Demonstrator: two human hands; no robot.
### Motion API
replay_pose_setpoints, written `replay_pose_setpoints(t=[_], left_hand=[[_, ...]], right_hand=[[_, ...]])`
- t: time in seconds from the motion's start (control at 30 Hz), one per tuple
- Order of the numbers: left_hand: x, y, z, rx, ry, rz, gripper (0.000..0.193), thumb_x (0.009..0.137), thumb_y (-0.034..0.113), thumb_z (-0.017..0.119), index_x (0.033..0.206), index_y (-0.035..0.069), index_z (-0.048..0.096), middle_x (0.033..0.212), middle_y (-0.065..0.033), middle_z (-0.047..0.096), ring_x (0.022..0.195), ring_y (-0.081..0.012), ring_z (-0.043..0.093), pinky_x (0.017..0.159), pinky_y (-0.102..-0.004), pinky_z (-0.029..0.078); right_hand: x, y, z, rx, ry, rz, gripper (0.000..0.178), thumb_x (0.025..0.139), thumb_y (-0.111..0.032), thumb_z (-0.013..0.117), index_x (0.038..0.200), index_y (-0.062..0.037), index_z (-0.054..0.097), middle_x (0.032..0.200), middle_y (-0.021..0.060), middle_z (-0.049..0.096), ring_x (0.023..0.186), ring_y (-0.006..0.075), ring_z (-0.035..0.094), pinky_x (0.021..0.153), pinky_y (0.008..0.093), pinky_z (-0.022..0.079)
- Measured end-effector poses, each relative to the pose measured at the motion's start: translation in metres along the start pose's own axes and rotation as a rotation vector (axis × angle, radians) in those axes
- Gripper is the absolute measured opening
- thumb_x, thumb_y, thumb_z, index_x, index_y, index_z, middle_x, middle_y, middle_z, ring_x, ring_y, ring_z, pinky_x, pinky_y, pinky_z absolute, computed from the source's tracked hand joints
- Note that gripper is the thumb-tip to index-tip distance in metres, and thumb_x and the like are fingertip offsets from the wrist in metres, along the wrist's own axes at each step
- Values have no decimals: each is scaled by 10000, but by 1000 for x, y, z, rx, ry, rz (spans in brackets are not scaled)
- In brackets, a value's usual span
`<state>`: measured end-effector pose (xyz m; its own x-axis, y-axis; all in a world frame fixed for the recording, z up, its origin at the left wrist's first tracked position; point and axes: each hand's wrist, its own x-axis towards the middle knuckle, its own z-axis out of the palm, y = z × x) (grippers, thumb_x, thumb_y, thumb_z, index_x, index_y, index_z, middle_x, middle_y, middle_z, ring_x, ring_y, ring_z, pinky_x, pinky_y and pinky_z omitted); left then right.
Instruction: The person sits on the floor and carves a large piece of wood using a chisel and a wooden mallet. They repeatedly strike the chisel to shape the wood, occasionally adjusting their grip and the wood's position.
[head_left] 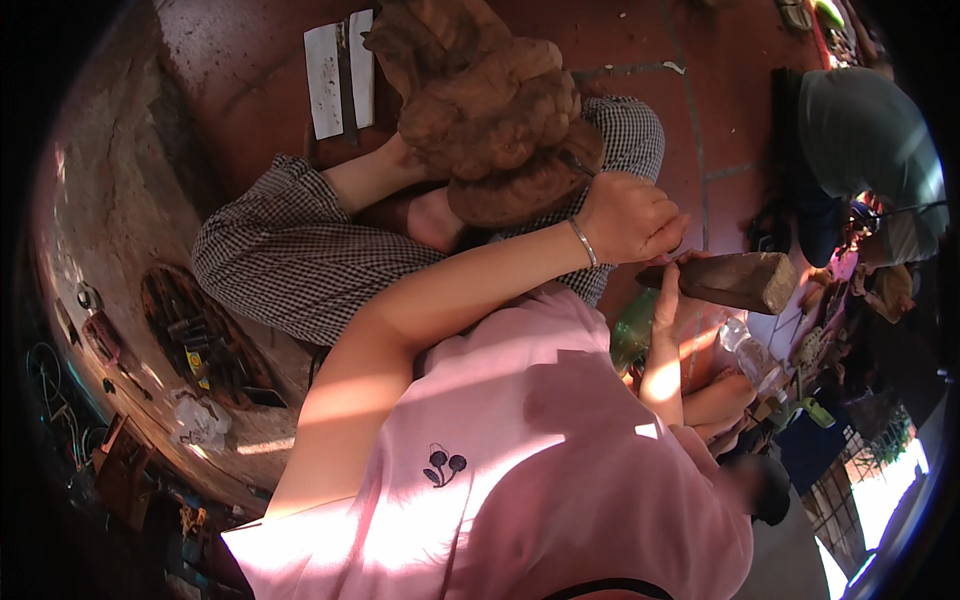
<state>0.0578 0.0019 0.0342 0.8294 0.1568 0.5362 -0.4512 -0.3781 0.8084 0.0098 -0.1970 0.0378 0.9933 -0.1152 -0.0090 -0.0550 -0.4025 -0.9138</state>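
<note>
A brown wood carving (490, 110) with rounded, lumpy relief rests between my legs, on and beside the checked trousers. My left hand (632, 218), with a bracelet at the wrist, is closed in a fist just right of the carving. A thin dark chisel (579, 164) sticks out of it toward the carving's lower edge; most of the tool is hidden in the fist. Close by on the right, my right hand (668, 300) grips a dark wooden mallet (735, 281), a thick block with a worn, paler end. The mallet's block points right, away from the carving.
A dark oval tray of tools (200, 345) and a clear plastic bag (200, 422) lie at left. White paper (324, 85) with a dark strip lies on the red tiled floor. Another person in a grey-green shirt (865, 130) is at far right, near a clear plastic bottle (748, 352).
</note>
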Motion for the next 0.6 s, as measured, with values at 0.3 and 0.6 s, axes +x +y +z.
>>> replay_pose_setpoints(t=[0.3,0.6], left_hand=[[-4,5,-3,-69,-8,67,234,769,219,626,560,142,559,547,-20,533,513,-206,559,469,-342,445],[3,7,6,-22,58,2,276,803,240,632,562,138,542,532,-19,504,494,-212,541,459,-345,430]], right_hand=[[2,-4,-4,-244,-35,-52,399,778,56,633,1124,-29,453,1010,62,493,926,168,500,851,327,461],[2,-18,6,-88,-27,-43,375,792,31,629,1119,-29,455,1002,59,487,920,172,498,854,326,456]])
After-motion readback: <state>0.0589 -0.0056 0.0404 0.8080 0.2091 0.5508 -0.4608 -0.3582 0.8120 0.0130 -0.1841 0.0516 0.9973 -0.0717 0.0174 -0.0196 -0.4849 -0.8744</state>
